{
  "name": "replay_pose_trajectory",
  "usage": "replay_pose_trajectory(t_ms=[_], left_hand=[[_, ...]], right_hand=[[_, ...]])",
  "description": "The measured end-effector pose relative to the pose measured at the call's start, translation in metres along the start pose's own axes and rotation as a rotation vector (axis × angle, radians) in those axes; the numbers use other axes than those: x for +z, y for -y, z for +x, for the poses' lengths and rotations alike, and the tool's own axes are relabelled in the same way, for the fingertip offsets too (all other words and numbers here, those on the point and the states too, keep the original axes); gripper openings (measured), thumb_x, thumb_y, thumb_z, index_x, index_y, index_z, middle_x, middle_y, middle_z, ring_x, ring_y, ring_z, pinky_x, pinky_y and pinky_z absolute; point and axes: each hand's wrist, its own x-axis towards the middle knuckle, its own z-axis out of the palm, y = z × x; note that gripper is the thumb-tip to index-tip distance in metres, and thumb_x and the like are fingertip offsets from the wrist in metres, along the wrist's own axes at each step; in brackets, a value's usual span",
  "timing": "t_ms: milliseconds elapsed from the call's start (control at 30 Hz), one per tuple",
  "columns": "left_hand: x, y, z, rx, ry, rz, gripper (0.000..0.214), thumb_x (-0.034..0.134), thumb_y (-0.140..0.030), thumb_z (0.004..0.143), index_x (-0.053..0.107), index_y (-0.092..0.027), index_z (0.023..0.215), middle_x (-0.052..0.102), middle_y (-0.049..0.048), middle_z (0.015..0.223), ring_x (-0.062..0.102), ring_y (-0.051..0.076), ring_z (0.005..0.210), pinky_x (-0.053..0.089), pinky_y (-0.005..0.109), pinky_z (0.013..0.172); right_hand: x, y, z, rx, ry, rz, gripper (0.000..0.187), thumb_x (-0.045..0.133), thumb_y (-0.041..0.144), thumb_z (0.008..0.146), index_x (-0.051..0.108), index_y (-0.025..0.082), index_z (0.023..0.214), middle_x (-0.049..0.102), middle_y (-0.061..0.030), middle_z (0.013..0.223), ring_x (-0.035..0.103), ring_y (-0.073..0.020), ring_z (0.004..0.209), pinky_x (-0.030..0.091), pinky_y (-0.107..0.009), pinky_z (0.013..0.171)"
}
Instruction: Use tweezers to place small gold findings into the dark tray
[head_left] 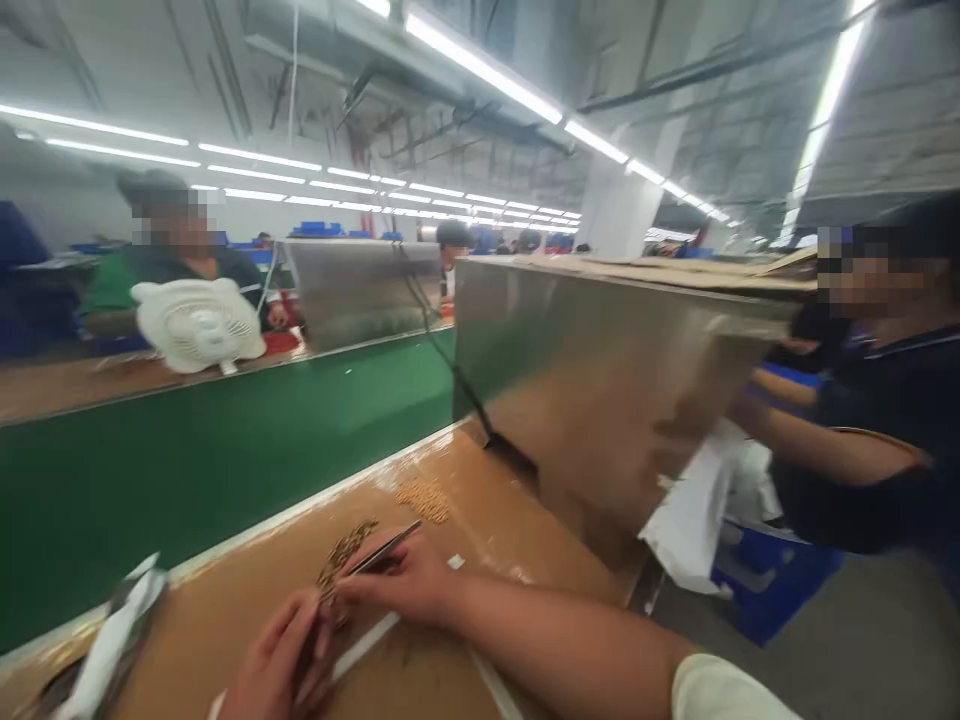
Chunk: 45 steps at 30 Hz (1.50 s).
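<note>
My right hand [409, 580] rests on the brown worktop [225, 610], its fingers pinched on slim metal tweezers [386, 548] that point up and right. The tweezer tips sit beside a pile of small brass-coloured parts [343, 553]. My left hand [281, 655] lies at the bottom edge, fingers curled down onto the worktop just below that pile; whether it holds anything is hidden. A second neat patch of the same small parts [424, 499] lies farther up the worktop.
A green conveyor belt [225, 450] runs along the left of the worktop. A steel partition [600, 390] stands ahead. A white fan [196, 322] and a seated person are across the belt. Another person [862, 420] sits at right, beside a blue bin [772, 580] and white bags [694, 520].
</note>
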Motion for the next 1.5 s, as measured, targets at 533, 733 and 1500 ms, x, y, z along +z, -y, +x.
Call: replay_pose_trajectory(t_ms=[533, 733, 1500], left_hand=[[0.009, 0.010, -0.005, -0.208, 0.174, -0.456, 0.041, 0.079, -0.050, 0.093, 0.055, -0.018, 0.083, 0.047, -0.0089, 0.060, 0.017, 0.002, 0.041, 0.022, 0.009, 0.035], [0.009, 0.011, -0.006, -0.210, 0.184, -0.458, 0.039, 0.077, -0.049, 0.095, 0.056, -0.018, 0.086, 0.049, -0.0082, 0.062, 0.019, 0.002, 0.040, 0.022, 0.009, 0.035], [0.010, 0.008, -0.006, -0.227, 0.184, -0.444, 0.039, 0.080, -0.047, 0.093, 0.055, -0.017, 0.086, 0.047, -0.0091, 0.061, 0.019, 0.002, 0.041, 0.020, 0.010, 0.037]], right_hand=[[-0.015, 0.005, -0.016, -0.126, 0.036, -0.108, 0.016, 0.076, 0.038, 0.094, 0.083, 0.023, 0.091, 0.081, -0.0058, 0.085, 0.075, -0.0178, 0.079, 0.064, -0.034, 0.076], [-0.017, 0.006, -0.015, -0.194, 0.058, -0.130, 0.014, 0.076, 0.035, 0.096, 0.083, 0.024, 0.093, 0.082, -0.0053, 0.091, 0.077, -0.0188, 0.087, 0.064, -0.034, 0.078], [-0.014, 0.010, -0.017, -0.142, 0.033, -0.044, 0.012, 0.077, 0.033, 0.094, 0.083, 0.025, 0.089, 0.081, -0.0030, 0.086, 0.076, -0.0161, 0.079, 0.065, -0.031, 0.073]])
